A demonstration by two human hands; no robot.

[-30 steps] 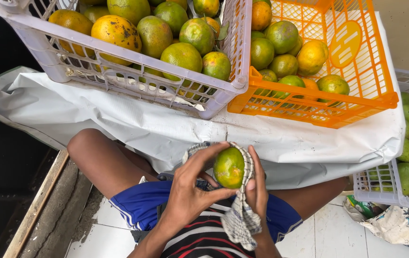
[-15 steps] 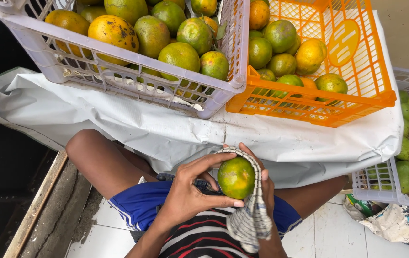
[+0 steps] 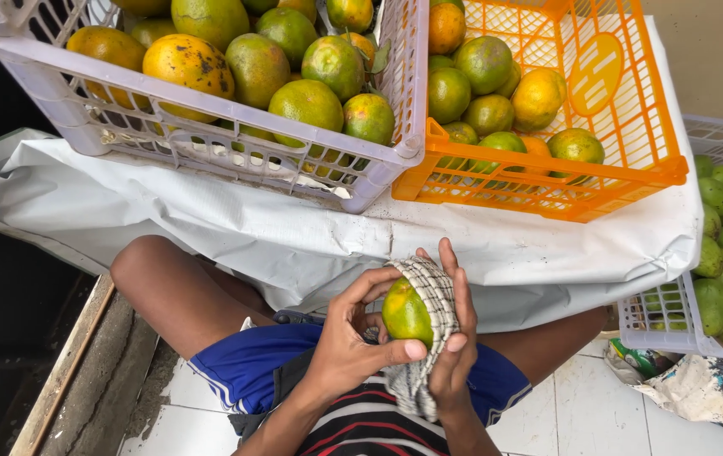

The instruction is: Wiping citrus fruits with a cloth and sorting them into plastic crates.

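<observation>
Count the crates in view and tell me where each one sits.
3. A pale lilac crate upper left, an orange crate touching its right side, and a white crate at the right edge, partly cut off. More may lie out of frame.

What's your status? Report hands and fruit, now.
Left hand grips green orange. Right hand cups it through checked cloth. Nothing in the way.

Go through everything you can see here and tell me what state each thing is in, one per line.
Orange: green-yellow, held in both hands, half wrapped in cloth.
Cloth: checked, folded around the orange.
Left hand: fingertips gripping the orange.
Right hand: cupping cloth and orange.
Lavender crate: heaped with oranges.
Orange crate: partly filled.
White crate: holds green fruit.
</observation>
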